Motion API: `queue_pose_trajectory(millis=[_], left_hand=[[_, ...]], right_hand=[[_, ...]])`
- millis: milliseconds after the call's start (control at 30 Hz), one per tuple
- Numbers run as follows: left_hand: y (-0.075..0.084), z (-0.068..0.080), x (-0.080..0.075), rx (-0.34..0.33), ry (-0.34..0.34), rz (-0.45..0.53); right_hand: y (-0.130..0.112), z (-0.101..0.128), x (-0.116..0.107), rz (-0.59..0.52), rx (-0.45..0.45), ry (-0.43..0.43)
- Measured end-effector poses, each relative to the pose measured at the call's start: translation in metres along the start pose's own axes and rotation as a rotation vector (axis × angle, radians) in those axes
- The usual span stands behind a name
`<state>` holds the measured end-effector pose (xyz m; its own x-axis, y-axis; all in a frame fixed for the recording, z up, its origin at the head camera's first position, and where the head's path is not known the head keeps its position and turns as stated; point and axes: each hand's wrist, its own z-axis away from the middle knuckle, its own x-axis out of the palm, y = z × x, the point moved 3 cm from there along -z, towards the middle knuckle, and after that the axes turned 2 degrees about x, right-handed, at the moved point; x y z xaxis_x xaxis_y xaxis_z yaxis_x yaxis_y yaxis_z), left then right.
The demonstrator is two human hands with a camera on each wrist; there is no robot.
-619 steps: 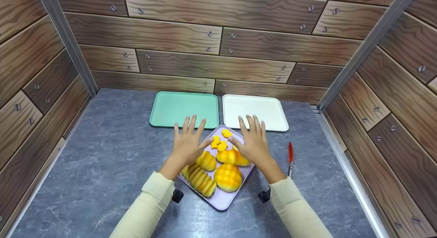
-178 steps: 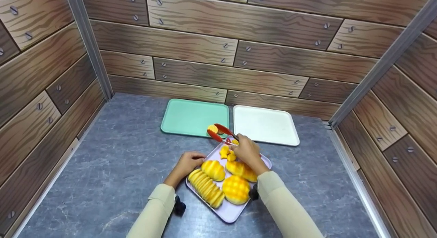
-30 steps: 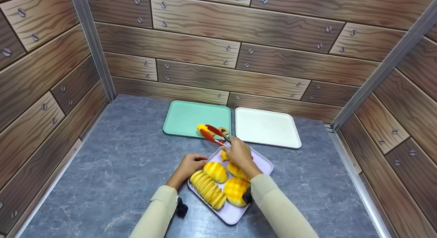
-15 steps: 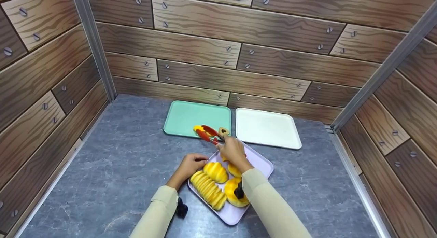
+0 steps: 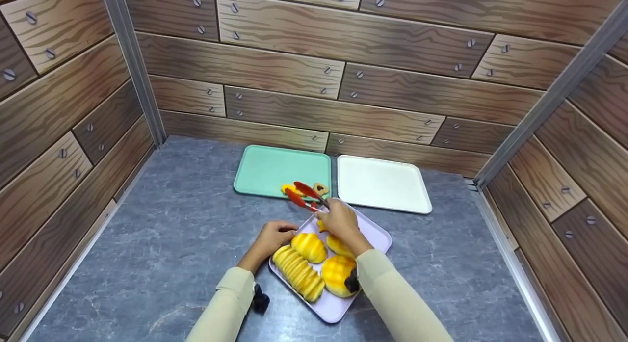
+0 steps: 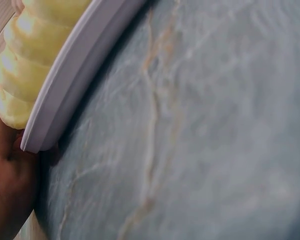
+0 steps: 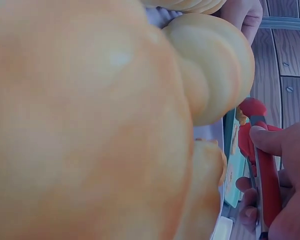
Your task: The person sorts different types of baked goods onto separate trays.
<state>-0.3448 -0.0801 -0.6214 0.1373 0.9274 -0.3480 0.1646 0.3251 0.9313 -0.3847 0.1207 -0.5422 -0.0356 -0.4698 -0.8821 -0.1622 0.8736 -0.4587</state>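
1. Right hand point(image 5: 341, 219): curled round the handles of red-tipped tongs point(image 5: 301, 195), thumb and fingers squeezing the two arms; seen close in the right wrist view as well point(image 7: 262, 170).
2. Tongs: reaching from above the lilac tray to the near edge of the green tray point(image 5: 260, 168); tips slightly parted around or just beside a small yellow biscuit point(image 5: 289, 189). Whether the tips still pinch it cannot be told.
3. Small yellow biscuit: lying at the near right part of the green tray, close to its front rim. Brown heart-shaped biscuit point(image 5: 321, 188) just beside it, to the right.
4. Left hand point(image 5: 274, 232): fingers curled on the near-left edge of the lilac tray point(image 5: 378, 234), steadying it; rim against the fingers in the left wrist view point(image 6: 65, 95).
5. Lilac tray contents: ridged long loaf point(image 5: 297, 273), striped bun point(image 5: 309, 247), cross-hatched round bun point(image 5: 336, 275), another bun partly hidden under the right hand, and a small yellow piece just showing by the knuckles.
6. White tray point(image 5: 382, 182): right of the green one, edges nearly touching.
7. Handling note, as judgement: best to ease pressure on the tongs only with the biscuit flat on the green surface, clear of the heart-shaped piece; lift tips straight up to avoid dragging it; keep the left-hand hold on the lilac tray firm.
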Motion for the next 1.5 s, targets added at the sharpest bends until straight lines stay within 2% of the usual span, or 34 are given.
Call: queue_pose_trajectory(millis=[200,400,533,700,967,1233,1500], left_hand=[[0.002,0.001,0.000,-0.041,-0.003,0.012],[0.001,0.001,0.002,-0.059,-0.014,0.018],[0.000,0.001,0.002,-0.056,-0.011,0.017],[0.000,0.000,0.002,-0.055,-0.010,0.022],[0.000,0.000,0.002,-0.054,-0.008,0.028],[0.002,-0.001,0.004,0.006,-0.004,0.014],[-0.001,0.000,0.002,-0.038,-0.003,0.017]], right_hand=[[0.009,0.009,-0.007,-0.034,0.005,0.000],[0.017,0.019,-0.010,0.016,-0.042,0.035],[0.019,0.023,-0.007,0.022,-0.055,0.018],[0.015,0.021,-0.003,0.007,-0.033,-0.007],[0.002,0.010,0.002,0.018,-0.049,-0.036],[-0.004,0.005,0.004,0.038,-0.051,-0.042],[0.008,0.015,-0.010,0.027,-0.041,0.003]])
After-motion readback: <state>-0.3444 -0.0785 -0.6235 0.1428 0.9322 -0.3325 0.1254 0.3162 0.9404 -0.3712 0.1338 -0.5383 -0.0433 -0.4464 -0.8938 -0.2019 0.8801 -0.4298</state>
